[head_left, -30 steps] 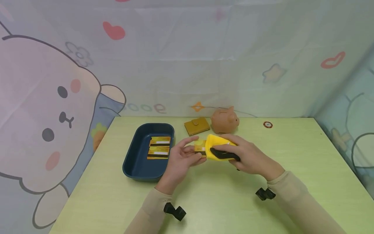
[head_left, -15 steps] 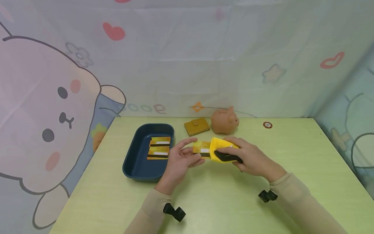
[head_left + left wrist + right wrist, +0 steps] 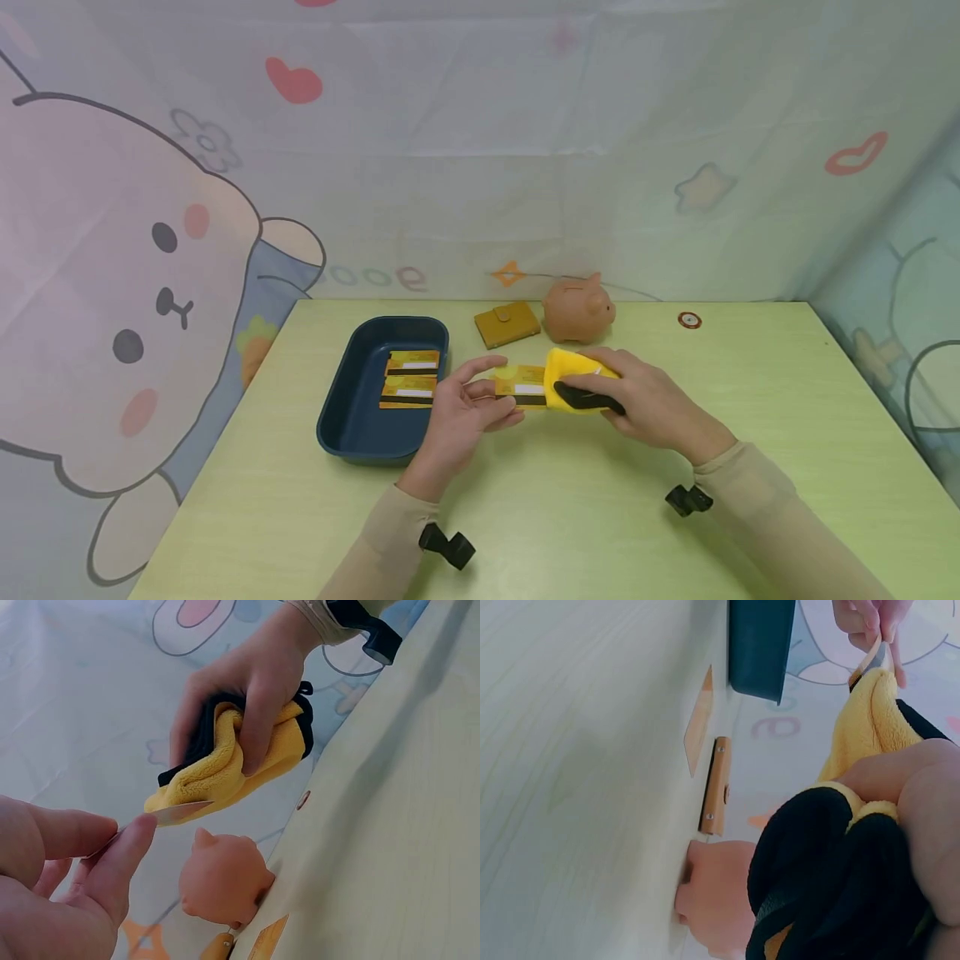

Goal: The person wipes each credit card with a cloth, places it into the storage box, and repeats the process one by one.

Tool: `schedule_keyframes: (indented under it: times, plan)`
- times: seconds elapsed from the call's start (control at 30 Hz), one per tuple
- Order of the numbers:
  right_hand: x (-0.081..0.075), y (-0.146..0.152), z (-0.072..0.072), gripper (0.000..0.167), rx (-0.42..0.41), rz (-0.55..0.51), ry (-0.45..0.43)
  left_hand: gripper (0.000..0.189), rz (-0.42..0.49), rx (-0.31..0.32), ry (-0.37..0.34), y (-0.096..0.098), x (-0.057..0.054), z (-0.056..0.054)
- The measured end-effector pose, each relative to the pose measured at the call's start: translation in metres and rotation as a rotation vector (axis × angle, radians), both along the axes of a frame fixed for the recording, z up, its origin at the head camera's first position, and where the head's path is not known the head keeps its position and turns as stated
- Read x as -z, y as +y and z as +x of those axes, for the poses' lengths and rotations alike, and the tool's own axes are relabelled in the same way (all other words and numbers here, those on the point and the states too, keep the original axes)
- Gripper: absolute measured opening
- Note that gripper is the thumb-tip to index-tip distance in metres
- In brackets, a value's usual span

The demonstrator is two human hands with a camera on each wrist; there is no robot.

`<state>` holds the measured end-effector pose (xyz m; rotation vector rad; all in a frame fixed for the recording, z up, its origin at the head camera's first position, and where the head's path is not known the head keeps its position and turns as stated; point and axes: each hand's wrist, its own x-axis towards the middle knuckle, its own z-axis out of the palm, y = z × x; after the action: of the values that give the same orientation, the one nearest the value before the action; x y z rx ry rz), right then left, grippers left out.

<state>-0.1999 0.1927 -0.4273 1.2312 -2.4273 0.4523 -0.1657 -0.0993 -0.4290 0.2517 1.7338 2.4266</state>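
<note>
My left hand (image 3: 468, 404) pinches the left edge of a yellow-gold bank card (image 3: 528, 385), which has a dark stripe and a white strip. The thumb and fingers hold it thin-edge on in the left wrist view. My right hand (image 3: 637, 400) grips a folded yellow-and-black cleaning cloth (image 3: 566, 367), and the cloth wraps the card's right end. That end is hidden inside the fold. Both hands are above the table. Another orange-gold card (image 3: 699, 724) lies flat on the table below, seen in both wrist views.
A dark blue tray (image 3: 337, 425) at left contains two visible groups of similar cards (image 3: 408, 392). Behind the hands stand a mustard wallet (image 3: 506, 325) and a pink piggy bank (image 3: 577, 310). A small red-rimmed disc (image 3: 689, 320) lies at the back right of the table (image 3: 787, 400).
The cloth in my right hand has slid rightward along the card, so more of the card's face shows. My left hand stays almost still, still pinching the card.
</note>
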Motion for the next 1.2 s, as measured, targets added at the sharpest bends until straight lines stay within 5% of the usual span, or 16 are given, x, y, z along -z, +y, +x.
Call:
schedule_keyframes:
  times: [0.27,0.53,0.97,1.2]
  plan:
    - [0.003,0.002,-0.003,0.07,0.019,-0.019,0.065,0.054,-0.146,-0.065,-0.016,-0.002,0.001,-0.001]
    - [0.003,0.006,-0.002,0.076,0.029,-0.03,0.064,0.052,-0.342,-0.059,0.06,-0.014,-0.002,-0.002]
    - [0.01,0.023,0.001,0.086,0.069,-0.065,-0.024,0.052,-0.517,-0.042,0.142,-0.043,-0.019,-0.007]
    - [0.014,0.035,0.004,0.088,0.103,-0.061,-0.041,0.052,-0.588,-0.108,0.184,-0.076,-0.034,-0.014]
